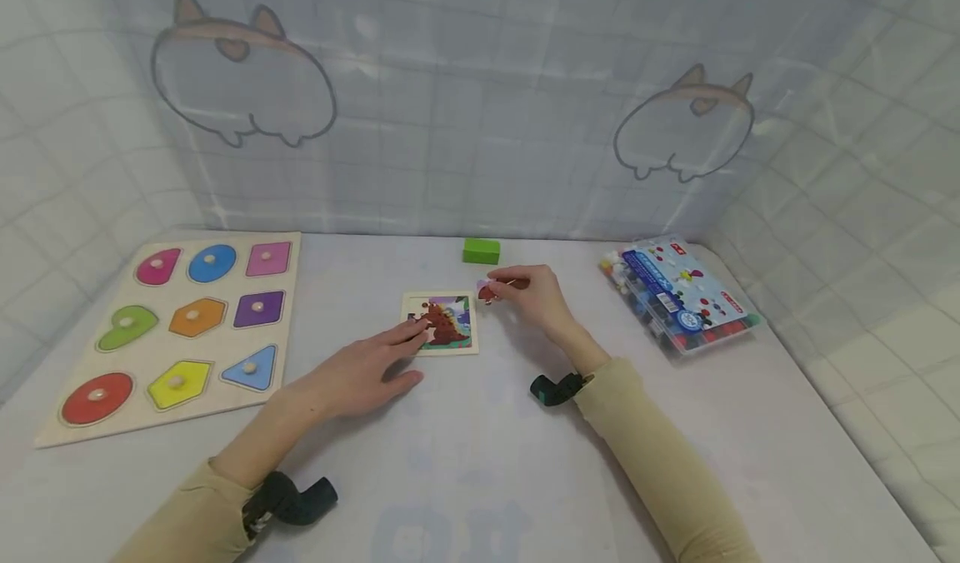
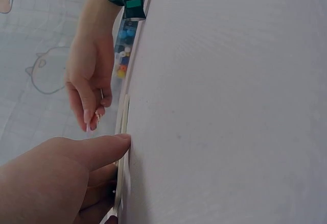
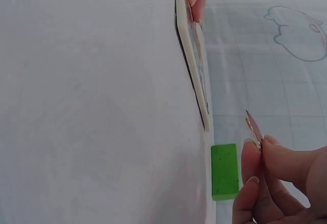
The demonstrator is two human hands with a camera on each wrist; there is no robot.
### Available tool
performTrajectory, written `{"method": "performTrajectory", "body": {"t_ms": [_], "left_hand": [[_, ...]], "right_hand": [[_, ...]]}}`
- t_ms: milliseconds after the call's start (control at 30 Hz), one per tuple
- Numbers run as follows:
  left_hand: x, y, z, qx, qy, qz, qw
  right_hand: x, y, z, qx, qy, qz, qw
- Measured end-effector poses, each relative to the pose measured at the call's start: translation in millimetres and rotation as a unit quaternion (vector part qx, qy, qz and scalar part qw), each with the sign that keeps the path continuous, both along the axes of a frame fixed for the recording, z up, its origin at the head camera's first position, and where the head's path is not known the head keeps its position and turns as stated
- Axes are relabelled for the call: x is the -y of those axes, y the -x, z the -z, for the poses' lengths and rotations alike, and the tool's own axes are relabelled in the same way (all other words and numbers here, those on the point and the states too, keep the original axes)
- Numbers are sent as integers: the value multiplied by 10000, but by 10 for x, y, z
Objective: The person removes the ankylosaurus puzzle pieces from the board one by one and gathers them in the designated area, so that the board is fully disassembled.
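A small square picture puzzle [image 1: 457,348] with a light wooden frame lies on the table, a brown figure on it. The left hand [image 1: 367,371] rests its fingertips on the puzzle's left part, thumb on the table beside it. Just right of the puzzle, the right hand [image 1: 534,298] pinches a small pink and brown piece [image 1: 486,291] between thumb and fingers. The right wrist view shows this thin piece [image 3: 253,126] edge-on, held clear of the table. In the left wrist view the left hand [image 2: 66,178] is beside the puzzle's edge [image 2: 122,168].
A green block [image 1: 482,251] stands behind the puzzle. On the left lies a large wooden shape board [image 1: 167,296] with knobbed pieces. A clear plastic box [image 1: 678,296] of colourful parts lies at the right. Patterned curtain [image 1: 480,130] hangs along the back and sides.
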State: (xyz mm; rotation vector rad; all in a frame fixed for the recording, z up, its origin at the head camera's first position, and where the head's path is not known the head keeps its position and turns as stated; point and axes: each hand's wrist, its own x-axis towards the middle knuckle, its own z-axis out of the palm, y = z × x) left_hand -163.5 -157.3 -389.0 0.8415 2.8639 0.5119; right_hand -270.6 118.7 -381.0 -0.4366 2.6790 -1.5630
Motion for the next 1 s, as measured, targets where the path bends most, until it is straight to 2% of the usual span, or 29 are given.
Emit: {"method": "performTrajectory", "body": {"t_ms": [133,600,800,1000], "left_hand": [[6,1,-7,-53,-35,-10,10000],[1,6,-16,61,-4,11,10000],[1,0,-17,35,-3,16,10000],[-3,-3,-17,-5,41,2,10000]], "right_hand": [[-22,14,-22,-69,7,43,10000],[-163,89,50,271,-406,234,9985],[-187,110,96,5,-864,234,9960],[-220,129,140,-351,-980,201,9944]]}}
